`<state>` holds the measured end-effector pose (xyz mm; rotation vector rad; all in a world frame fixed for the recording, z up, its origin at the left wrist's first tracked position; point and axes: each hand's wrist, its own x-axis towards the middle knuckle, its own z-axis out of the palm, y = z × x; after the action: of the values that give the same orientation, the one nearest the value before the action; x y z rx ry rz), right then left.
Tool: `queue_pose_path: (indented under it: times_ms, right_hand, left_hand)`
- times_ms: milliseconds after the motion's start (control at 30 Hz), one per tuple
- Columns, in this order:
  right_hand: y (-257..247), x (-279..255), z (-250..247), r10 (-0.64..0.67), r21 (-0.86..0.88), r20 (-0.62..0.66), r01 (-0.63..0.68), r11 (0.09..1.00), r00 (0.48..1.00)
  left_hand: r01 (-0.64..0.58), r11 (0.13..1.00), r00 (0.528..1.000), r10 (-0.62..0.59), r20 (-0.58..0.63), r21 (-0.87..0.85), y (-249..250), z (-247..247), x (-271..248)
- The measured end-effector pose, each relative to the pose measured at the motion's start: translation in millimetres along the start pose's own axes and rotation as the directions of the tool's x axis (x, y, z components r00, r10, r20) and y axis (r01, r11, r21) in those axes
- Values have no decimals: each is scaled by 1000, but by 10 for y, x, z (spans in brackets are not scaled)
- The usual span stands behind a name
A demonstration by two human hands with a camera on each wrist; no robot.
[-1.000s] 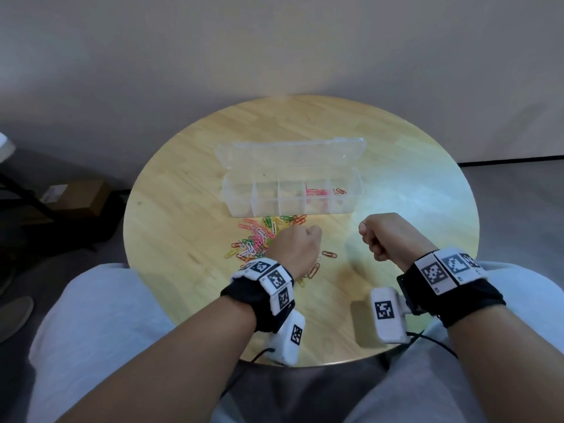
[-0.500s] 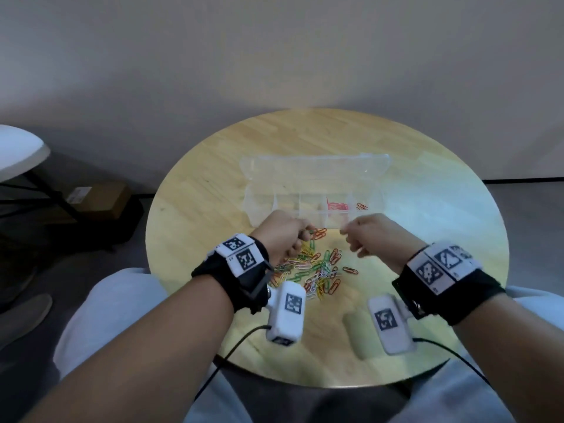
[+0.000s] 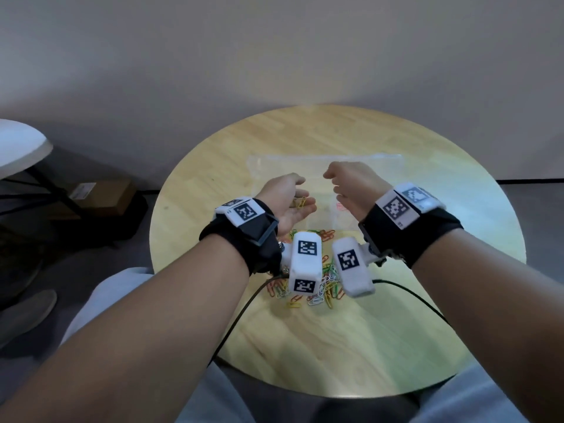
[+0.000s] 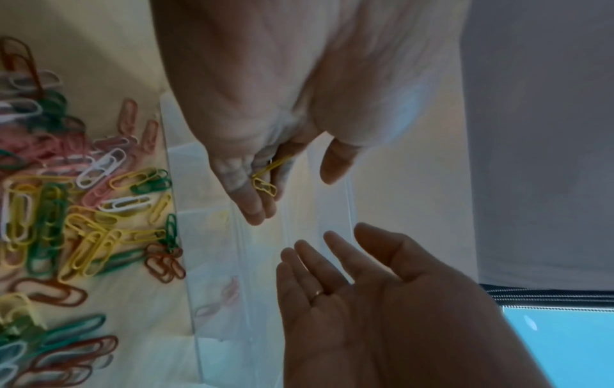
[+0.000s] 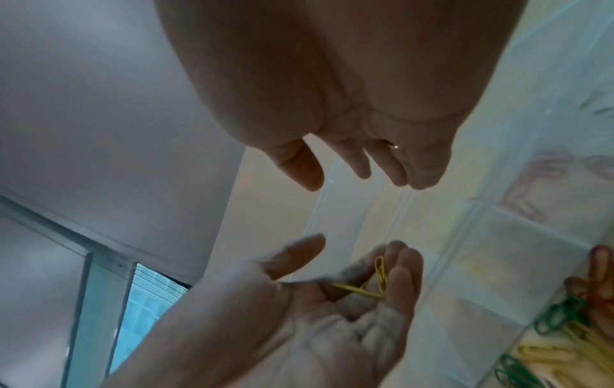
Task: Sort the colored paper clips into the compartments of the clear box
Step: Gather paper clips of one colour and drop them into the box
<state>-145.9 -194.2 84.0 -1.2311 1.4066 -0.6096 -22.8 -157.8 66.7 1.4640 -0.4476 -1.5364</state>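
The clear box (image 3: pixel 383 166) lies open in the middle of the round table (image 3: pixel 457 209), with pink clips (image 3: pixel 339 206) in one right-hand compartment. Above the box my left hand (image 3: pixel 300 193) is held palm up, thumb apart. A couple of yellow paper clips (image 4: pixel 264 181) lie loose across its slightly bent fingers (image 5: pixel 403 265). My right hand (image 3: pixel 332 183) hovers just to the right with relaxed fingers and nothing in it; a ring sits on one finger (image 4: pixel 317 292). The mixed pile of coloured clips (image 3: pixel 323 285) lies in front of the box, partly hidden by the wrist cameras.
A black cable (image 3: pixel 244 309) runs from the left wrist off the table's near edge. A white table (image 3: pixel 18 148) and a cardboard box (image 3: pixel 100 193) stand on the floor at the left. My lap lies below the table edge.
Both hands have lifted from the clip pile to above the box. The left hand has turned palm up and uncurled, showing yellow clips. The right hand's fingers have loosened.
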Motion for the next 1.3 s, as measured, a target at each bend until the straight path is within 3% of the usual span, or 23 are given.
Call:
queue_pose_path:
  times_ms: [167,400,533,633,700,767,900,1033,1167,1300]
  right_hand:
    - [283,-304,-155,-18,272,-52,31,962,998]
    - [695,-653,-391,11,325,-60,9,946,998]
    - [841,-751,-441,-12,331,-36,24,943,999]
    - [914,-831,-445,-28,272,1,27,962,1000]
    - [993,-885,-432,-43,161,36,37,986,998]
    - [1095,-911,-403,-70,-79,71,75,994,995]
    - [1204,-897,-339,-84,-521,164,159,839,983]
    - [1213,-868,-304,-83,-601,176,174,780,981]
    - [1231,-876,-261,-71,-596,198,178,783,978]
    - [1259,-905,-186,-41,-646,223,179,742,974]
  left_hand:
    - [37,999,999,-36,36,-39,61,127,149]
    - [33,999,997,-33,74,-5,50,162,110]
    - [-65,998,991,64,117,2,61,83,-58]
    - [-227,962,972,213,103,152,40,-15,-291]
    - [-302,903,953,272,136,307,-74,-126,-470]
    - [-329,826,944,285,166,458,-262,-273,-610]
    - [-304,723,946,306,107,620,-720,-582,-763]
    - [-214,604,946,323,9,767,-934,-815,-682]
    - [-201,466,929,369,18,861,-895,-771,-656]
    - [-150,152,949,298,100,977,-996,-615,-696]
